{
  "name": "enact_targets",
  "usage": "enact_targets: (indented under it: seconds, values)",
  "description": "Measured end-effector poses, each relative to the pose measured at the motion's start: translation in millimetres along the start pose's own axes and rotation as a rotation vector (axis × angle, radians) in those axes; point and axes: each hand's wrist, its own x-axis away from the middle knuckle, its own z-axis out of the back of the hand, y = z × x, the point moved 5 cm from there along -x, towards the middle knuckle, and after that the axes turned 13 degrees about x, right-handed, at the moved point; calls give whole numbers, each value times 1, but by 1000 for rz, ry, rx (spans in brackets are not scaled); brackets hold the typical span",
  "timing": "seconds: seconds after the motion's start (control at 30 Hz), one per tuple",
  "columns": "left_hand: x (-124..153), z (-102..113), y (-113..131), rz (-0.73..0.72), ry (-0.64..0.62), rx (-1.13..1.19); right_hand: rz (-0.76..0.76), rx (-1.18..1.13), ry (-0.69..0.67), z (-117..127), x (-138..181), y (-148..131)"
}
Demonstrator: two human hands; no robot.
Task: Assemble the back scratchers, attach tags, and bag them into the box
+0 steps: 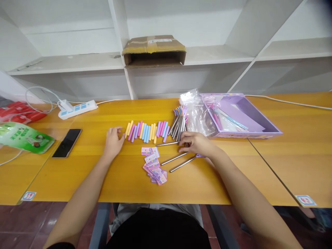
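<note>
My left hand (pixel 113 140) rests on the table at the left end of a row of short pastel sticks (pixel 147 132) in pink, purple, blue and yellow. Its fingers are curved, with the thumb apart, and nothing is in them. My right hand (pixel 194 142) has its fingers closed at the end of a thin metal back scratcher (pixel 167 144); its far end is hidden under the hand. Two more metal rods (pixel 175 158) lie just below, one with a purple end by my wrist. Behind the fingers sits a bunch of back scratchers (pixel 178 124) with coloured claw heads. Small printed cards (pixel 155 169) lie scattered in front.
A purple box (pixel 261 119) with packaged items and clear plastic bags (pixel 199 116) stand right of the bunch. Leftward are a phone (pixel 66 143), a green pouch (pixel 27 137) and a power strip (pixel 77 110). A cardboard box (pixel 155 46) sits on the shelf.
</note>
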Motion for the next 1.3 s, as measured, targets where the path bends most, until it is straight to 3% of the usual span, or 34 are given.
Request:
enact_targets:
  seconds: [0.13,0.33,0.63,0.8,0.93,1.07,1.3]
  values:
    - [-4,-7,-16,81,-89,-26,9,-10,-3,-2,1,-1]
    - [-3,-5,-15,73,-157,-208,-61,136,94,-2,1,7]
    - [7,9,-5,146,-118,-237,-90,82,111,4,3,7]
    - [11,23,15,59,1,-154,-111,72,184,16,3,0]
    - [26,2,37,-133,-198,15,-113,-21,247,20,3,-9]
    - [43,-24,49,-207,-417,88,-189,-93,200,10,6,-13]
    - [53,-31,53,-234,-481,156,-105,25,164,8,7,-27]
